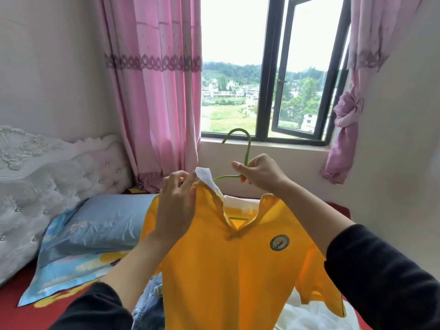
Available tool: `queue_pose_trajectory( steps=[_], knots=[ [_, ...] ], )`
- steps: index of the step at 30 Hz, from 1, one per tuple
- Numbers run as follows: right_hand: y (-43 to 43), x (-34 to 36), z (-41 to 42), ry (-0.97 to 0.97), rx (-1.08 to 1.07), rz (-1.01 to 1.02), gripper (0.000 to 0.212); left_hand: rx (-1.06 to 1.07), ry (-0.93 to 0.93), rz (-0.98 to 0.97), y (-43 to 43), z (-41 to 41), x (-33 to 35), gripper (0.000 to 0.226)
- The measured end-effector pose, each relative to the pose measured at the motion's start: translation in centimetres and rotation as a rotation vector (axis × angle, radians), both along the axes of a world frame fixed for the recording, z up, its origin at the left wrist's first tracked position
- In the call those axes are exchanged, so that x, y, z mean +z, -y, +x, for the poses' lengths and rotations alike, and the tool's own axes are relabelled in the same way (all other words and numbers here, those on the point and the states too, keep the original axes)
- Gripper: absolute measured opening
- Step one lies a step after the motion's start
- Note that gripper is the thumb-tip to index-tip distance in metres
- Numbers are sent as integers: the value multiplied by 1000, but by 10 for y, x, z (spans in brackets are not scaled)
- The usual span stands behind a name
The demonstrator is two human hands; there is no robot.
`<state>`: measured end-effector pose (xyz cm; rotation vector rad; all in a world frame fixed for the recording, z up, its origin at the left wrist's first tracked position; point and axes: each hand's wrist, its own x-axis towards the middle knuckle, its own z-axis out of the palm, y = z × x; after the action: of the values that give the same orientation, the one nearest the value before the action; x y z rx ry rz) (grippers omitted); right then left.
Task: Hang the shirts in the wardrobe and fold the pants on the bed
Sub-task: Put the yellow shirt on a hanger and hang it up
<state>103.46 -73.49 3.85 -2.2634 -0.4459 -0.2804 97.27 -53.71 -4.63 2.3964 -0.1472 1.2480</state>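
My right hand (259, 173) grips the hanger (247, 148) below its hook. My left hand (176, 198) pinches the collar (207, 178) of the yellow shirt (226, 270), held up over the bed (14, 313). I should draw the left shoulder fully over the hanger arm, keeping the hanger level.

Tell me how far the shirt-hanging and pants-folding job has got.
Nothing looks finished. In hand: the right hand grips the green hanger, whose bar sits inside the yellow shirt, while the left hand pinches the white collar beside its exposed arm. Left: hanging it, no wardrobe in view, and the crumpled denim on the bed.
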Motion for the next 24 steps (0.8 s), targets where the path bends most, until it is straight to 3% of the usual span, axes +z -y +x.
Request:
queue_pose_trajectory(
  steps=[2, 4, 7, 10, 16, 24],
  knots=[
    [-7, 9, -6, -37, 39, 17, 46, 25, 122, 40, 6, -10, -13, 29],
    [-16, 17, -13, -51, 75, 28, 42, -112, 118, 138, 13, -23, -28, 22],
    [-34, 26, -27, -62, 149, 14, 40, -193, -202, 280, 28, -42, -46, 25],
    [-53, 30, -44, -58, 230, 1, 39, 14, -475, 203, 38, -54, -57, 42],
    [-81, 28, -92, -32, 416, -19, 40, 298, -376, 28, 42, -99, -57, 48],
    [-126, 25, -162, -65, 555, -38, 39, 407, -360, 67, 19, -186, -44, 36]
  ],
)
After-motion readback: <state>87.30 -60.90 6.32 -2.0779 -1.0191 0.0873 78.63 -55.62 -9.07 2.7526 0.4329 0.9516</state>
